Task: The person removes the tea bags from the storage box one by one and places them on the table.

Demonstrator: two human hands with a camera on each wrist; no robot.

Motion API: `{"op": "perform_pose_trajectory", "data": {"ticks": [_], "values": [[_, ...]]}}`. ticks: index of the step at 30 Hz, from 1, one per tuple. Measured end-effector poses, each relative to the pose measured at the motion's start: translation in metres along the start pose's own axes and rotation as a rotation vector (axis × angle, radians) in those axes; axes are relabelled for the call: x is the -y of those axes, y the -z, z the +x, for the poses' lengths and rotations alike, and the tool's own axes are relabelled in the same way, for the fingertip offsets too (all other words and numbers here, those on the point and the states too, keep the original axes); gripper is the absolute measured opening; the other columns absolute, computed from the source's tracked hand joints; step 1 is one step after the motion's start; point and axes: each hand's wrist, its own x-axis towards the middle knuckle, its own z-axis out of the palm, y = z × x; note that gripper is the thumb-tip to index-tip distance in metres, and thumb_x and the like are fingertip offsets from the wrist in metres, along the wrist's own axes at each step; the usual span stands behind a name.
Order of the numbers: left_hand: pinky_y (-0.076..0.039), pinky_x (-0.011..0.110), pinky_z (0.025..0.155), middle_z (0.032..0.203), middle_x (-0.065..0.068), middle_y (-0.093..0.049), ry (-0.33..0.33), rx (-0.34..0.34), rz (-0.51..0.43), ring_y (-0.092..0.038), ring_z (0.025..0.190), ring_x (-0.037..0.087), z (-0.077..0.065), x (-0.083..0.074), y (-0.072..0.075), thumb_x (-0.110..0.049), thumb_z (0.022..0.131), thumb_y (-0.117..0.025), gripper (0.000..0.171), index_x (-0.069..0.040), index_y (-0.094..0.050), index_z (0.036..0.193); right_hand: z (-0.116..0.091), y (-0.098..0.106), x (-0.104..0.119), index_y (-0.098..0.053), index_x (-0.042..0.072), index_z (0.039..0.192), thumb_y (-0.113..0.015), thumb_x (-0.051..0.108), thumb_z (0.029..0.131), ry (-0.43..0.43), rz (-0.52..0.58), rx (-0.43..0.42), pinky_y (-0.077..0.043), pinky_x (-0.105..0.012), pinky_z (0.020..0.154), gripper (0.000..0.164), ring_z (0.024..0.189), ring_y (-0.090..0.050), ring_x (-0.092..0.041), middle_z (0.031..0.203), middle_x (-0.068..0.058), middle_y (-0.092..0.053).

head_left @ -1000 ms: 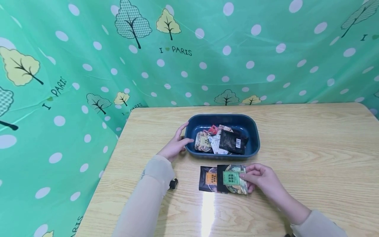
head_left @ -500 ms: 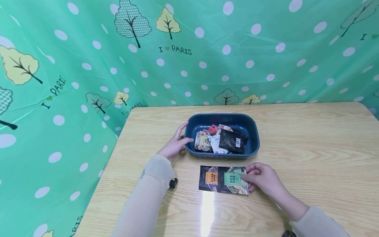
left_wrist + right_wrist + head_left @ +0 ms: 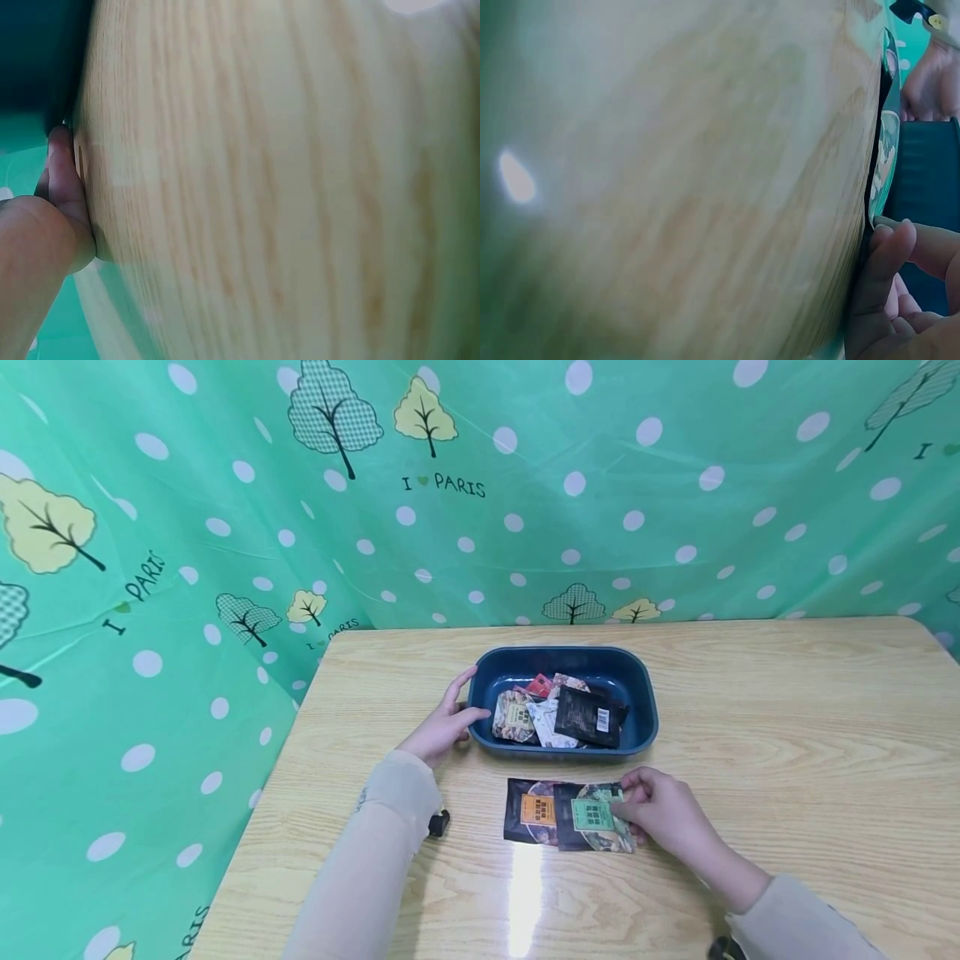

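Observation:
My right hand [image 3: 663, 810] pinches the right edge of a flat black food sachet [image 3: 594, 817] with a green label, thumb on top. This sachet lies low over the table, its left edge overlapping a second black sachet [image 3: 531, 812] with an orange label. In the right wrist view, thumb and index finger meet at the edge of the green-label sachet [image 3: 886, 161]. My left hand [image 3: 442, 727] grips the left end of a dark blue rectangular bin [image 3: 562, 752], thumb over the rim and other fingers outside. In the left wrist view the hand [image 3: 66, 180] is beside the bin wall.
Several sachets lie jumbled in the bin, among them a black one [image 3: 588, 717] with a barcode, a white one [image 3: 549, 722] and a red one [image 3: 539, 686]. A wooden table [image 3: 787, 727] carries everything. A green patterned cloth [image 3: 525, 552] hangs behind it and on the left.
My right hand has drawn the green-label sachet slightly to the right, uncovering more of the orange-label one. The left hand and the bin have stayed in place.

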Motion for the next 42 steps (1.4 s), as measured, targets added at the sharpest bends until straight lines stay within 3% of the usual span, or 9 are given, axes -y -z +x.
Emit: {"op": "perform_pose_trajectory", "data": {"ticks": [11, 20, 27, 33, 42], "values": [[-0.035, 0.027, 0.075, 0.142, 0.018, -0.039, -0.004, -0.001, -0.005, -0.047, 0.096, 0.018, 0.001, 0.002, 0.0, -0.014, 0.094, -0.06, 0.078, -0.05, -0.021, 0.152, -0.002, 0.0, 0.003, -0.058, -0.003, 0.117, -0.071, 0.006, 0.082, 0.021, -0.068, -0.01, -0.045, -0.028, 0.049, 0.038, 0.05, -0.055, -0.017, 0.068, -0.004, -0.059], [-0.035, 0.027, 0.074, 0.139, 0.018, -0.041, -0.007, -0.002, -0.005, -0.047, 0.09, 0.016, 0.001, 0.001, 0.001, -0.013, 0.094, -0.06, 0.079, -0.05, -0.021, 0.152, -0.001, 0.0, 0.003, -0.058, -0.001, 0.112, -0.072, 0.007, 0.081, 0.059, -0.088, -0.012, -0.041, -0.028, 0.052, 0.035, 0.046, -0.052, -0.017, 0.064, -0.002, -0.052], [-0.036, 0.026, 0.073, 0.141, 0.018, -0.041, -0.004, 0.001, -0.009, -0.048, 0.091, 0.016, 0.001, 0.001, 0.0, -0.013, 0.094, -0.06, 0.079, -0.05, -0.021, 0.152, -0.001, 0.0, 0.002, -0.06, 0.0, 0.109, -0.071, 0.011, 0.085, 0.061, -0.057, -0.014, -0.042, -0.025, 0.05, 0.028, 0.054, -0.052, -0.014, 0.071, -0.003, -0.055], [-0.036, 0.026, 0.073, 0.14, 0.018, -0.042, -0.002, 0.001, -0.01, -0.048, 0.089, 0.015, 0.001, 0.001, 0.0, -0.014, 0.094, -0.06, 0.079, -0.05, -0.021, 0.152, -0.002, 0.004, 0.009, -0.068, 0.004, 0.103, -0.069, 0.016, 0.09, 0.129, -0.048, -0.047, -0.045, -0.022, 0.064, 0.018, 0.073, -0.053, -0.012, 0.083, -0.003, -0.062], [-0.036, 0.026, 0.074, 0.14, 0.017, -0.041, -0.003, 0.001, -0.007, -0.048, 0.092, 0.016, 0.001, 0.001, 0.001, -0.014, 0.094, -0.06, 0.078, -0.051, -0.021, 0.151, 0.002, 0.012, 0.024, -0.071, 0.005, 0.097, -0.067, 0.016, 0.092, 0.221, -0.058, -0.115, -0.042, -0.022, 0.06, 0.012, 0.068, -0.049, -0.011, 0.078, -0.002, -0.063]]}}
